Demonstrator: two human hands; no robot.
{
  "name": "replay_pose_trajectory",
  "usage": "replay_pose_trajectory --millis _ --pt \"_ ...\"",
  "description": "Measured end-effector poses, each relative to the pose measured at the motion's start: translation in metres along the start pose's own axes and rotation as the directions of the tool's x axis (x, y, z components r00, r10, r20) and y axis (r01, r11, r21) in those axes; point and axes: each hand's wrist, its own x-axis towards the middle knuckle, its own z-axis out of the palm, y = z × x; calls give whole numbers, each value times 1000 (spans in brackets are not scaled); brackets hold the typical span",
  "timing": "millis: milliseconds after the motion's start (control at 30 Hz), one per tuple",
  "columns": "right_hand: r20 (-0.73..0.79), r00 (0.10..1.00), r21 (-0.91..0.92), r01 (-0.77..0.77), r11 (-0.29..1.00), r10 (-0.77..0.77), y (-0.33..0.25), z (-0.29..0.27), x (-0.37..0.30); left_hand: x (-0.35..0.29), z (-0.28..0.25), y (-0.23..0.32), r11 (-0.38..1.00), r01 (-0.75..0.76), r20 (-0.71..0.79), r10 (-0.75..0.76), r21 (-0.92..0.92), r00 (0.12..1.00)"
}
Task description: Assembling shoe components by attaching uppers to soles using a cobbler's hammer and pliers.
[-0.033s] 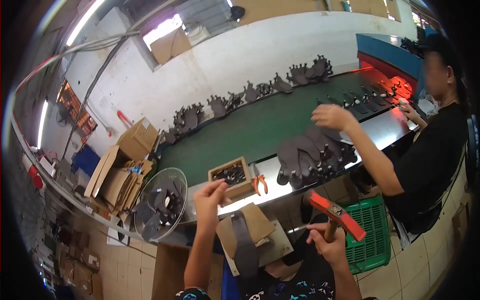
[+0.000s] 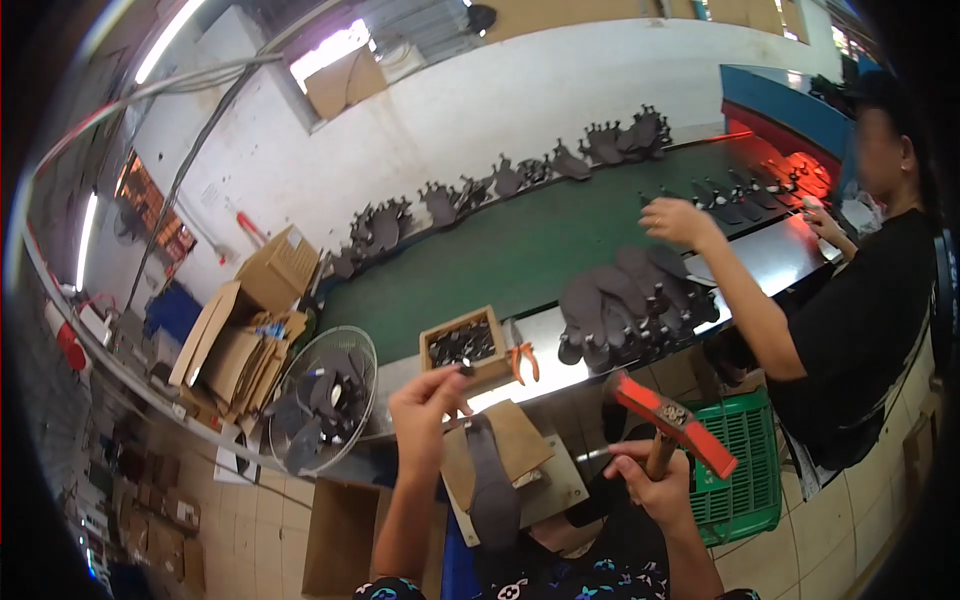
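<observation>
1. Presently, head view, grip: thumb and forefinger of the left hand (image 2: 422,405) look pinched on a dark bit (image 2: 466,370). Right hand (image 2: 652,490) is wrapped round the handle of the hammer (image 2: 678,424), red head up. A silvery rod (image 2: 596,454) juts out by the right fingers; cannot tell if they grip it too.
2. Head view, position: sole (image 2: 490,490) lies lengthwise over the tan pad (image 2: 522,440), which sits askew on a pale plate (image 2: 567,487). Far end of sole is just beside the left hand.
3. Risk: sole could skid or twist if knocked; cause, no hand visibly pinning it flat.
4. Risk: bit could drop; cause, its small size and a fingertip-only hold.
5. Risk: left fingers could be struck if the hammer came down off line; cause, their closeness to the sole's end.
6. Risk: pad could shift under a blow; cause, no fastening that I can see.
7. Hidden: most of the hammer's handle, inside the right fist; left palm.
8. Cut off: both forearms, lower edge.
9. Hard to make out: the bit's shape; single parts in the wooden tray (image 2: 485,378).
</observation>
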Motion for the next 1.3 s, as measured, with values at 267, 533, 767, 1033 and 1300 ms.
replay_pose_trajectory --millis 267,533,767,1033,1300 --pt "384 923 116 -87 989 36 -47 63 13 -99 1 43 344 -904 431 797 252 424" --pt "352 932 252 -3 968 -89 -43 88 -4 -118 10 25 712 -693 159 675 115 720" --pt "368 914 312 51 949 -170 -26 81 -3 -123 9 20 923 -384 174 384 -33 907" --pt "391 903 6 -196 981 178 -9 84 34 -106 -8 10 879 -371 273 294 298 916" --pt "427 850 -273 -202 940 307 51 122 105 -53 -50 -125 858 -75 -99 144 508 985"
